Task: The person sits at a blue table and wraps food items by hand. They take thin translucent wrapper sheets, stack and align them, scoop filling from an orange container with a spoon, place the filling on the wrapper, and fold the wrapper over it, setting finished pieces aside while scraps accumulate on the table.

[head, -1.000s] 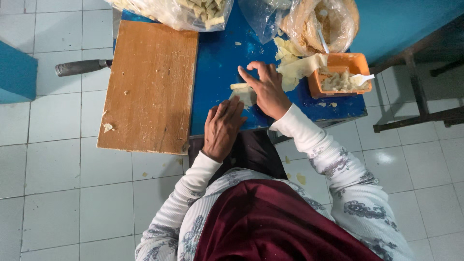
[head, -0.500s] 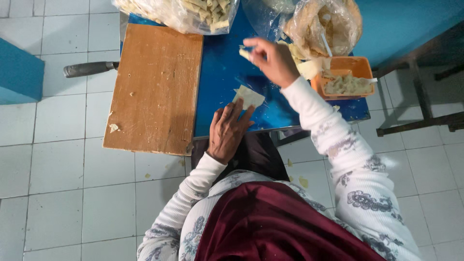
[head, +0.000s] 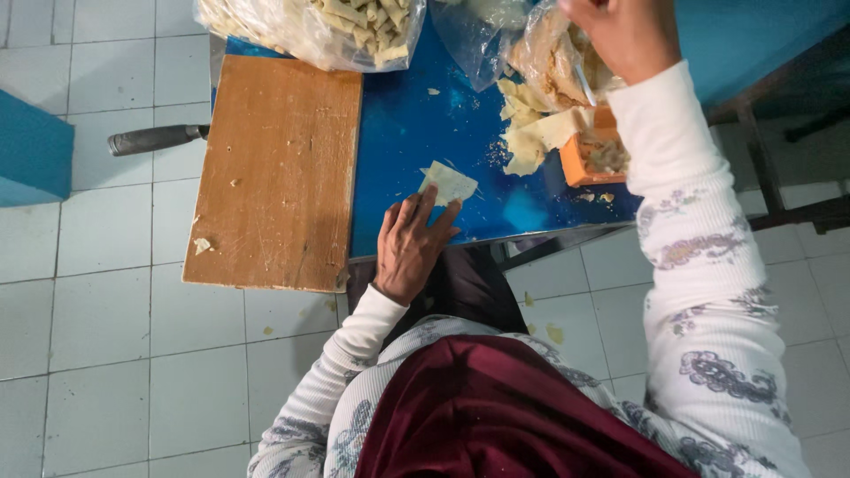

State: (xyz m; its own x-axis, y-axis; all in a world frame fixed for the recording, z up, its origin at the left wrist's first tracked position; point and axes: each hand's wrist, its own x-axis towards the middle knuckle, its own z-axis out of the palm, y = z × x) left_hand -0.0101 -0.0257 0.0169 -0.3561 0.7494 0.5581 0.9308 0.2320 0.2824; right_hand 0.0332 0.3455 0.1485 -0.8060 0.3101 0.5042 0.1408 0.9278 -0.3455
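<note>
The fingers of the left hand lie spread and flat on the blue worktop, their tips pressing the near edge of a small pale dough sheet. The sheet is a thin, roughly square wrapper lying flat on the worktop, just beyond the fingertips and touching them; nothing is closed around it.

In the same head view, the right hand is raised at the top edge, above a clear bag of filling at the far side of the worktop. Its fingers are cut off by the frame, so whether they are apart or together cannot be told. It is well apart from the dough sheet.

Between the two hands, to the right of the sheet, a loose stack of pale wrappers rests against an orange tray with crumbs in it. A wooden cutting board lies on the left part of the worktop, overhanging its near edge, with a dark knife handle sticking out to its left. A second clear bag of folded pieces sits at the board's far end. White floor tiles show below.
</note>
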